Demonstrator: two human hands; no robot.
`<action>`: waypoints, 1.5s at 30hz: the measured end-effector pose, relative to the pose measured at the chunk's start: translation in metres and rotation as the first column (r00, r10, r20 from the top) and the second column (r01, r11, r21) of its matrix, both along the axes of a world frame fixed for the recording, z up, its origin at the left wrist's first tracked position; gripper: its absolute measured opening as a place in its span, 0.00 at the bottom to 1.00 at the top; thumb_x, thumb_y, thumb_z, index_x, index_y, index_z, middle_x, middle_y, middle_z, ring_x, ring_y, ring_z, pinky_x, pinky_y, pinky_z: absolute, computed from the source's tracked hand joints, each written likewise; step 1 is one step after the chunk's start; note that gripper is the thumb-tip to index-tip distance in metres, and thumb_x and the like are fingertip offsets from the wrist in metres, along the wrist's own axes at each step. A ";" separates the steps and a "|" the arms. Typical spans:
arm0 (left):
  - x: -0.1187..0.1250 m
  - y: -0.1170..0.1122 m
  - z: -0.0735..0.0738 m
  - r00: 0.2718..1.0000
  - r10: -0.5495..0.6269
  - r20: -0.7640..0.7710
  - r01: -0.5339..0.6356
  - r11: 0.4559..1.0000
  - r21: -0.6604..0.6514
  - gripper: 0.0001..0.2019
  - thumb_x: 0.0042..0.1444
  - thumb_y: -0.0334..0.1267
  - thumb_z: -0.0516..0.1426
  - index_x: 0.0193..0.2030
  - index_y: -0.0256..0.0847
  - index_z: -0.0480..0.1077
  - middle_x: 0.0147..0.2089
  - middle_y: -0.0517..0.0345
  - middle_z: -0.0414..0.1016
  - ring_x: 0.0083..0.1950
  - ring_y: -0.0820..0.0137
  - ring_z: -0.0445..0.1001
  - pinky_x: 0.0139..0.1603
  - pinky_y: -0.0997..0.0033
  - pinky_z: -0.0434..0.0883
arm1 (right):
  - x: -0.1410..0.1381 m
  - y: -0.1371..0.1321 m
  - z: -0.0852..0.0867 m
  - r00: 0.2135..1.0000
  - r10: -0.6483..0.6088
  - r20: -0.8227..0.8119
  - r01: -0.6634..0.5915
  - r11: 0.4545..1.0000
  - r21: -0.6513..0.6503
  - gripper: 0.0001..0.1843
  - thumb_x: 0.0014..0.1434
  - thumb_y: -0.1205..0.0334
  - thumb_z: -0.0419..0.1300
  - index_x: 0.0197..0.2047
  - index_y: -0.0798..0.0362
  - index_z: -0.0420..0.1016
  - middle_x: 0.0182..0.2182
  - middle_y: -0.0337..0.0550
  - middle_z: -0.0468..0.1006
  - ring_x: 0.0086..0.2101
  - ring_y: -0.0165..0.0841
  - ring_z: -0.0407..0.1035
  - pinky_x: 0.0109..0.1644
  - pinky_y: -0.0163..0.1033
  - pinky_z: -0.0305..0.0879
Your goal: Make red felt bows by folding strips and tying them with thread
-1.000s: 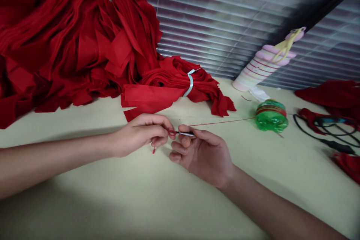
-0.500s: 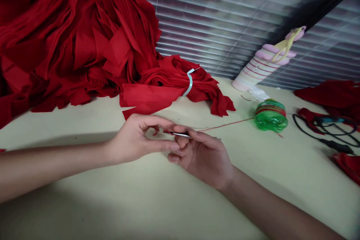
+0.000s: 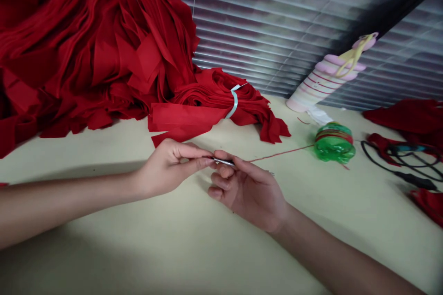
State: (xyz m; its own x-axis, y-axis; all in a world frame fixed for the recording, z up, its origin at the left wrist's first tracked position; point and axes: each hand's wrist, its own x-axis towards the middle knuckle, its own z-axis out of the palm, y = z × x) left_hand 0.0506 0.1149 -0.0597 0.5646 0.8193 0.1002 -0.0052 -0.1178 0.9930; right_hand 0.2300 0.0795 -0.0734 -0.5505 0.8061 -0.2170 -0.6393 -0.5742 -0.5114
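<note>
My right hand (image 3: 247, 189) pinches a thin metal needle-like tool (image 3: 224, 162) between thumb and forefinger, palm up above the table. My left hand (image 3: 169, 168) meets it from the left, its fingertips pinched at the tool's tip, where the end of a red thread sits. The red thread (image 3: 284, 152) runs right across the table to a green plastic spool (image 3: 334, 142) wound with red thread. Both hands hover just over the pale table (image 3: 138, 239).
A large heap of red cloth strips (image 3: 79, 46) fills the back left, with a bundle tied by a pale blue band (image 3: 234, 101) in front. A pink-and-white cone with scissors on top (image 3: 328, 78) stands by the blinds. More red cloth and black cables (image 3: 408, 161) lie at the right.
My left hand opened its fingers away from the tool half a second ago, then closed them again on its tip. The red thread end that hung below my left fingers no longer shows.
</note>
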 end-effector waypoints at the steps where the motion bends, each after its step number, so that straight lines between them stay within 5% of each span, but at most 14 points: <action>1: 0.000 0.000 -0.001 1.000 -0.004 -0.011 0.005 1.000 0.023 0.09 0.57 0.33 0.55 0.41 0.35 0.75 0.39 0.53 0.78 0.44 0.66 0.75 0.47 0.68 0.71 | 0.000 0.000 0.000 1.000 -0.003 -0.005 0.003 1.000 -0.006 0.09 0.56 0.61 0.58 0.40 0.51 0.76 0.26 0.35 0.73 0.27 0.25 0.61 0.35 0.35 0.60; 7: -0.002 0.000 -0.001 0.996 -0.085 -0.017 0.086 0.992 0.091 0.09 0.60 0.36 0.52 0.39 0.37 0.72 0.40 0.54 0.75 0.44 0.71 0.71 0.46 0.73 0.68 | 0.002 0.001 -0.002 0.998 -0.020 -0.053 0.017 0.999 -0.042 0.07 0.54 0.61 0.57 0.35 0.51 0.76 0.21 0.33 0.70 0.24 0.25 0.60 0.34 0.36 0.59; 13: -0.004 0.000 0.004 0.962 -0.227 0.154 0.252 0.954 -0.162 0.08 0.59 0.37 0.52 0.35 0.38 0.71 0.32 0.59 0.68 0.35 0.75 0.65 0.38 0.75 0.64 | 0.004 -0.002 -0.003 0.997 0.009 -0.078 -0.015 0.997 -0.074 0.05 0.50 0.60 0.59 0.30 0.49 0.75 0.18 0.31 0.66 0.23 0.25 0.60 0.33 0.36 0.59; 20: 0.000 -0.003 0.006 0.918 -0.247 0.309 0.378 0.782 -0.497 0.10 0.56 0.36 0.49 0.24 0.39 0.57 0.23 0.65 0.54 0.26 0.76 0.54 0.31 0.73 0.59 | 0.002 -0.002 -0.001 0.980 0.129 -0.149 -0.139 0.989 -0.059 0.07 0.52 0.59 0.62 0.35 0.51 0.76 0.21 0.32 0.71 0.24 0.23 0.62 0.35 0.34 0.60; 29: 0.008 -0.006 0.001 0.999 -0.026 -0.019 0.015 0.898 -0.439 0.17 0.52 0.44 0.54 0.17 0.39 0.59 0.17 0.66 0.53 0.20 0.78 0.53 0.22 0.76 0.55 | -0.002 -0.005 -0.003 0.984 0.176 -0.001 -0.175 0.977 0.126 0.11 0.55 0.58 0.59 0.41 0.53 0.76 0.27 0.40 0.74 0.31 0.27 0.66 0.37 0.35 0.59; 32: 0.008 -0.006 0.001 0.996 0.048 -0.070 -0.070 0.926 -0.371 0.22 0.50 0.46 0.56 0.14 0.40 0.51 0.15 0.68 0.47 0.19 0.79 0.48 0.20 0.75 0.51 | -0.003 -0.006 -0.004 0.989 0.147 0.013 -0.147 0.982 0.120 0.10 0.54 0.62 0.59 0.39 0.54 0.77 0.27 0.40 0.74 0.31 0.28 0.66 0.37 0.36 0.59; 36: 0.008 -0.009 -0.001 0.994 0.036 -0.107 -0.061 0.970 -0.234 0.27 0.51 0.41 0.56 0.16 0.40 0.39 0.17 0.69 0.37 0.20 0.81 0.39 0.19 0.74 0.41 | -0.003 -0.006 -0.003 0.994 0.107 0.023 -0.109 0.987 0.119 0.11 0.50 0.65 0.55 0.32 0.56 0.78 0.22 0.42 0.74 0.27 0.29 0.66 0.36 0.37 0.58; 45: 0.009 -0.014 -0.010 0.991 0.008 -0.134 -0.018 0.997 -0.069 0.22 0.49 0.27 0.52 0.18 0.41 0.37 0.20 0.67 0.35 0.22 0.79 0.38 0.20 0.73 0.40 | -0.006 -0.010 0.003 0.989 -0.035 0.144 0.010 0.985 0.170 0.11 0.36 0.70 0.49 0.15 0.56 0.72 0.14 0.42 0.63 0.23 0.31 0.57 0.32 0.37 0.54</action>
State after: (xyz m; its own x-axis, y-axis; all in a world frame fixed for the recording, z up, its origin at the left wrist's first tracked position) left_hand 0.0596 0.1013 -0.0699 0.5582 0.8291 -0.0333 0.1288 -0.0470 0.9906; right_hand 0.2237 0.0690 -0.0705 -0.5045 0.8496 -0.1537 -0.5626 -0.4586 -0.6879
